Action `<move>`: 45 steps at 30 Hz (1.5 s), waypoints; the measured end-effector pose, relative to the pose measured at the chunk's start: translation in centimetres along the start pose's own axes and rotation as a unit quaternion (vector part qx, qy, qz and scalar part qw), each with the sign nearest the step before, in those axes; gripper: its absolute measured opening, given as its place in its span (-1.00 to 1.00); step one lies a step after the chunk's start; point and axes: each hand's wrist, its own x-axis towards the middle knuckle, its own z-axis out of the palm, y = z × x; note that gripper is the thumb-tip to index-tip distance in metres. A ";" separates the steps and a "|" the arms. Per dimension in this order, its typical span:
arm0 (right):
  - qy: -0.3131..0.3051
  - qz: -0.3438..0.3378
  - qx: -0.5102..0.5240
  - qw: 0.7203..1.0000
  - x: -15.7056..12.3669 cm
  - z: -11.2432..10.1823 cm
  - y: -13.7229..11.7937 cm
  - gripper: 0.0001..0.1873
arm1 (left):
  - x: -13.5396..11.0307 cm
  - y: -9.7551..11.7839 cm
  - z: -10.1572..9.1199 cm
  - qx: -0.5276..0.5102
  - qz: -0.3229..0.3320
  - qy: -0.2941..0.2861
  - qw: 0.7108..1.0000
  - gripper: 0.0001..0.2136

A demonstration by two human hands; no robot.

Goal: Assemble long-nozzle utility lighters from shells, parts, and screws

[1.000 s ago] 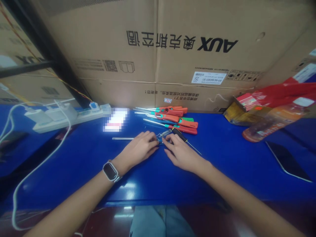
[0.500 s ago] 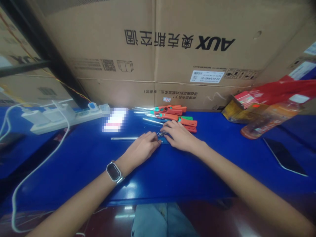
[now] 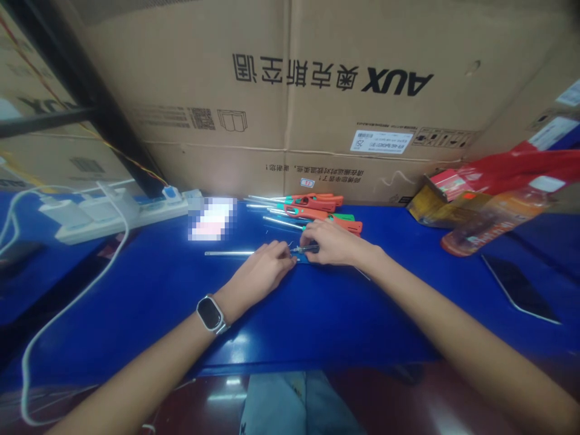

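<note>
A long-necked lighter lies in front of me, its metal tube (image 3: 229, 254) pointing left and part of a blue body (image 3: 301, 258) showing between my hands. My left hand (image 3: 267, 264), fingers curled, presses down on the lighter where tube and body meet. My right hand (image 3: 333, 243) pinches a small dark part with a metal tip (image 3: 308, 248) just over the blue body. A thin wire end stands up beside the tip. Just behind my right hand lies a pile of orange-red and green long-necked lighters (image 3: 312, 208), their metal tubes pointing left.
A large cardboard box (image 3: 317, 115) walls off the table's back. To the left are a white power strip (image 3: 158, 208) with plugs and cable, and a bright blurred rectangle (image 3: 212, 219). A drink bottle (image 3: 496, 217), a small yellow box (image 3: 432, 205) and a phone (image 3: 521, 289) lie right.
My right hand has turned and drawn slightly back toward me, and the small dark part now shows in its fingers. My left hand has stayed almost still on the lighter.
</note>
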 end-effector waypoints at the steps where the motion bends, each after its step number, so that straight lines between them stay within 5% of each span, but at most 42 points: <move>1: 0.000 0.002 0.006 1.000 -0.2 0.0 -0.1 -0.86 | 0.0 0.0 0.0 -0.003 -0.001 0.000 1.000 -0.68; 8: 0.038 0.000 0.043 0.998 -1.2 1.4 -0.2 -0.87 | 0.0 0.1 -0.2 0.000 -0.006 0.009 1.000 -0.67; 17: 0.163 -0.032 0.086 0.982 -3.2 4.3 -0.2 -0.77 | -0.1 0.0 -0.4 -0.002 0.006 -0.001 1.000 -0.73; 26: 0.187 -0.040 0.120 0.974 -3.2 5.2 -0.2 -0.74 | -0.1 -0.1 -0.3 -0.029 -0.009 -0.008 1.000 -0.73; 33: 0.164 0.005 0.033 0.986 -4.1 4.6 -1.2 -0.70 | -0.1 -0.1 -0.3 -0.018 -0.011 -0.020 1.000 -0.75; 45: 0.060 0.032 -0.075 0.995 -6.4 5.1 -3.2 -0.36 | -0.2 -0.1 -0.1 0.010 -0.010 -0.029 0.999 -0.75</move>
